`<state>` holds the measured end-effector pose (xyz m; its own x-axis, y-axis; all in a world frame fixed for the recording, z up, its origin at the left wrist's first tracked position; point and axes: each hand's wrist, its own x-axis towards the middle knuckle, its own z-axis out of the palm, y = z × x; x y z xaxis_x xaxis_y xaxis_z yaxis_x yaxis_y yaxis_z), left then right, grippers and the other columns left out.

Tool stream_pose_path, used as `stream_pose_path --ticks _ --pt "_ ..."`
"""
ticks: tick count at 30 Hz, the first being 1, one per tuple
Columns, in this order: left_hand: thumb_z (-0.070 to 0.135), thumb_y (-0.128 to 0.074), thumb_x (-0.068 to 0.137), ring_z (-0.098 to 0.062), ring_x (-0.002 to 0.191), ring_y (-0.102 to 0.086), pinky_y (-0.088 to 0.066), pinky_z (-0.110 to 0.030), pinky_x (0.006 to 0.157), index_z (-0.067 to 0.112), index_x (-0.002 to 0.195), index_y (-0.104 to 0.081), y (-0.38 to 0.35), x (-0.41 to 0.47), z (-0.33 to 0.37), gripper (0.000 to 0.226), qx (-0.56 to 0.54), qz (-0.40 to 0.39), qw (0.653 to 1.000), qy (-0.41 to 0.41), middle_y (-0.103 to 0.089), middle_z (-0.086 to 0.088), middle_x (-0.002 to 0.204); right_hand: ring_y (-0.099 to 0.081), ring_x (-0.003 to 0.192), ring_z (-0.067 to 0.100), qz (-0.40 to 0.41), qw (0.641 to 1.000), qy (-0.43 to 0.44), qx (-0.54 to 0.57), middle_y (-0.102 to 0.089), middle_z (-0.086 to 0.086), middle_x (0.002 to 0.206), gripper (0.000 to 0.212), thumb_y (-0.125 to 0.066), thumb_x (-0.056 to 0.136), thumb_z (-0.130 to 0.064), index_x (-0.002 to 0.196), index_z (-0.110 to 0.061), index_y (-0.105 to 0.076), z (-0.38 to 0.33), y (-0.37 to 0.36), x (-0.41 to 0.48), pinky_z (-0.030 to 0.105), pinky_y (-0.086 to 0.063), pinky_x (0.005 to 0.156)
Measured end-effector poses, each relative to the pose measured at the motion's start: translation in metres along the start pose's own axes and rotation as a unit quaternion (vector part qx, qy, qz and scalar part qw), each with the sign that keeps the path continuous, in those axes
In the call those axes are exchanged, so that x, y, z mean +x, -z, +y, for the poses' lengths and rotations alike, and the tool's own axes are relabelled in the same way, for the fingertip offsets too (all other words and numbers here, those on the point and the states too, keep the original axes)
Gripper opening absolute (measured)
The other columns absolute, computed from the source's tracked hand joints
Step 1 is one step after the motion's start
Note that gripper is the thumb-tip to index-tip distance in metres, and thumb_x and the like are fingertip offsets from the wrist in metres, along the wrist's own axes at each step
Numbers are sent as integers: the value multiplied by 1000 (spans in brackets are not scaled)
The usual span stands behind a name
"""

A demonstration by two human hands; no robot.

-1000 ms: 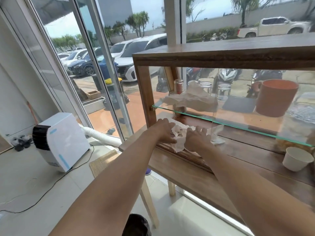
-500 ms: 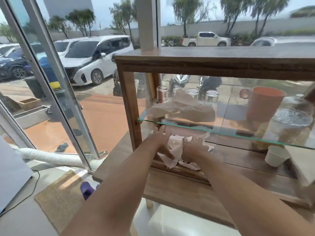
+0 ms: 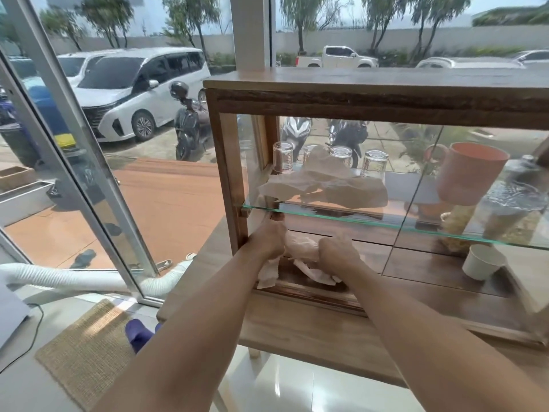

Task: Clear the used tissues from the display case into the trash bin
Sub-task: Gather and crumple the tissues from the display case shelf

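A wooden display case (image 3: 228, 173) with glass sides stands on a wooden table. On its bottom shelf lie crumpled white used tissues (image 3: 301, 248). My left hand (image 3: 267, 240) and my right hand (image 3: 337, 252) are both inside the case's lower opening, fingers closed around that bunch of tissues. More crumpled tissues (image 3: 326, 185) rest on the glass shelf (image 3: 386, 224) above, untouched. No trash bin is in view.
On the glass shelf stand several upturned glasses (image 3: 282, 157), an orange mug (image 3: 466, 173) and a jar (image 3: 517, 209). A white paper cup (image 3: 482, 261) sits on the bottom shelf at right. A woven mat (image 3: 86, 352) and white hose (image 3: 89, 279) lie on the floor left.
My view has swung right and closer to the case. Both hands have gathered the lower tissues into a tighter bunch between them.
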<state>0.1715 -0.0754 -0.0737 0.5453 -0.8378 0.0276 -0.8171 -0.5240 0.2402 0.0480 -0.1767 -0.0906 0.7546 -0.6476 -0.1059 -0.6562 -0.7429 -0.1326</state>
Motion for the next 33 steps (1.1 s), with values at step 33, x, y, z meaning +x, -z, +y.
stream_pose_path --ticks 33 --pt "6 -52 82 -22 68 -51 -29 -22 49 14 71 -54 42 -112 30 15 -136 173 966 137 -59 -6 73 -55 78 29 90 959 109 247 -63 11 88 17 -49 77 0 83 -16 -53 -19 40 -47 33 -41 65"
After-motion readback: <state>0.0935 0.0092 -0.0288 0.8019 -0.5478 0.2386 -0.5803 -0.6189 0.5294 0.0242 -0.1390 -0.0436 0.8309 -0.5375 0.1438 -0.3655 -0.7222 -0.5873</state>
